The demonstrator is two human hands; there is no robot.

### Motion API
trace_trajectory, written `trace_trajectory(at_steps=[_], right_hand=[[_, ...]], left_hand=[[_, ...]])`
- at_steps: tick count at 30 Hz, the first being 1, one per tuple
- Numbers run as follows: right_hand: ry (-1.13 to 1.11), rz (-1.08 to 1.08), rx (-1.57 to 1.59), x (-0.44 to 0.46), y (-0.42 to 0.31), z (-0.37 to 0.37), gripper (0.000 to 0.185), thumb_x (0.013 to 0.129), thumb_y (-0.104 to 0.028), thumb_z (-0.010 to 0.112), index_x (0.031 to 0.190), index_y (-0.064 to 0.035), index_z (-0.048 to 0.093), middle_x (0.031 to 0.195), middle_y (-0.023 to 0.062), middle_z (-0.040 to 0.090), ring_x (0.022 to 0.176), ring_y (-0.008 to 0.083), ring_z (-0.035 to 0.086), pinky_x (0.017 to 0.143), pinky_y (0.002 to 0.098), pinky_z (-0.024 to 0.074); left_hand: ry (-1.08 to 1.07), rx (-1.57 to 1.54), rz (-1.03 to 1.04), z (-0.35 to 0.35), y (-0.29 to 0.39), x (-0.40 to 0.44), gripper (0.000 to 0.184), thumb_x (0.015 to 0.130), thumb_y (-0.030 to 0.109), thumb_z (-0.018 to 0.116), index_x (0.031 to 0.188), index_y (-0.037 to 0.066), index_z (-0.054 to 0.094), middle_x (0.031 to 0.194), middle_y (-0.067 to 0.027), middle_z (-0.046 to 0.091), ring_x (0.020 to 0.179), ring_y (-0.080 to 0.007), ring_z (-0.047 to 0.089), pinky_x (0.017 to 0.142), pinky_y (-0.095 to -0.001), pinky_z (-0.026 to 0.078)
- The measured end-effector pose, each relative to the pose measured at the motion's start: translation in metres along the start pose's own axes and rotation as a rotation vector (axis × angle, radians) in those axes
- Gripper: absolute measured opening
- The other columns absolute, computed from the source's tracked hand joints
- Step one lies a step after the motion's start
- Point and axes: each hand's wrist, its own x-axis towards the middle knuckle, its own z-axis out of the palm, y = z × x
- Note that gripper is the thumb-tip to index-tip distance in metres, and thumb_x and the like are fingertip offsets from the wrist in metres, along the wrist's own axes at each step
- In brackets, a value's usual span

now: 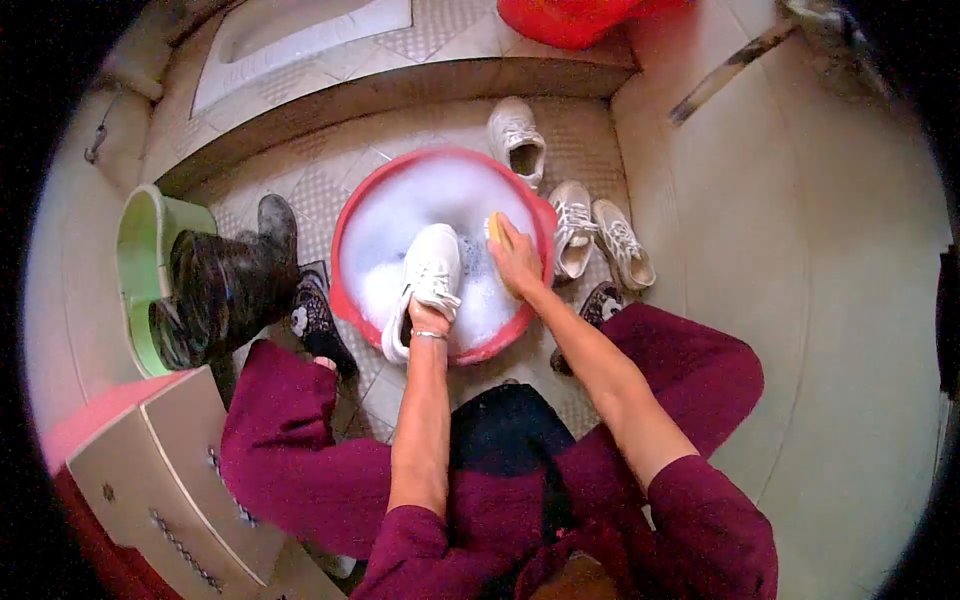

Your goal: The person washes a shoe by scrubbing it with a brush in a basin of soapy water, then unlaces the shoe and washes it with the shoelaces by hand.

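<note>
A red basin (349,215) full of foamy water (440,185) stands on the floor between my feet. Over its near left part is a white sneaker (434,262), toe pointing away from me. My left hand (430,318) reaches into the shoe's opening and holds it up; the fingers inside are hidden. At the basin's right side my right hand (518,262) is closed around a yellow scrub brush (497,230) with pale bristles facing left. The brush is apart from the sneaker, just above the foam.
Several other white shoes (573,232) stand right of and behind the basin. To the left are dark boots (225,285) and a green tub (145,245). A drawer cabinet (170,470) is near left, a tiled step (400,88) behind, and a red object (560,22) on it.
</note>
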Motion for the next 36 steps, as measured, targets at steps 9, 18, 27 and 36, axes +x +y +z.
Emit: trace_trajectory(at_steps=[9,18,27,36], right_hand=[[0.101,0.041,-0.414,0.024,0.028,0.048,0.045,0.074,-0.021,0.05,0.118,-0.0135,0.045,0.08,0.0245,0.055,0.072,0.0403,0.056,0.07,0.0479,0.0446],[-0.229,-0.149,-0.106,0.042,0.057,0.081,0.03,0.081,-0.023,0.048,0.099,-0.0023,0.057,0.094,0.0189,0.057,0.087,0.0315,0.054,0.08,0.0418,0.0416],[-0.033,-0.502,0.071,-0.03,-0.062,0.01,0.045,0.076,-0.02,0.056,0.12,-0.0163,0.049,0.093,0.0156,0.047,0.085,0.0299,0.051,0.074,0.038,0.0446],[0.053,-0.411,-0.338,-0.011,-0.116,-0.002,0.046,0.079,-0.03,0.05,0.125,-0.031,0.043,0.094,0.0214,0.046,0.088,0.0355,0.05,0.076,0.0467,0.0432]], left_hand=[[0.341,0.64,-0.034,-0.068,-0.022,0.076,0.042,0.091,0.028,0.032,0.125,0.004,0.039,0.119,-0.0103,0.048,0.106,-0.0212,0.049,0.09,-0.033,0.042],[0.212,0.638,-0.104,-0.05,-0.028,0.074,0.042,0.092,0.027,0.031,0.126,0.003,0.037,0.119,-0.0104,0.048,0.105,-0.0205,0.049,0.089,-0.0333,0.043],[-0.597,-0.03,-0.16,-0.021,0.004,0.039,0.042,0.09,0.026,0.034,0.127,0.004,0.036,0.122,-0.0088,0.046,0.106,-0.0271,0.048,0.094,-0.0372,0.039],[-0.769,-0.171,-0.073,-0.008,-0.001,-0.015,0.039,0.088,0.021,0.038,0.122,0.002,0.042,0.114,-0.0099,0.052,0.098,-0.0217,0.053,0.087,-0.0328,0.043]])
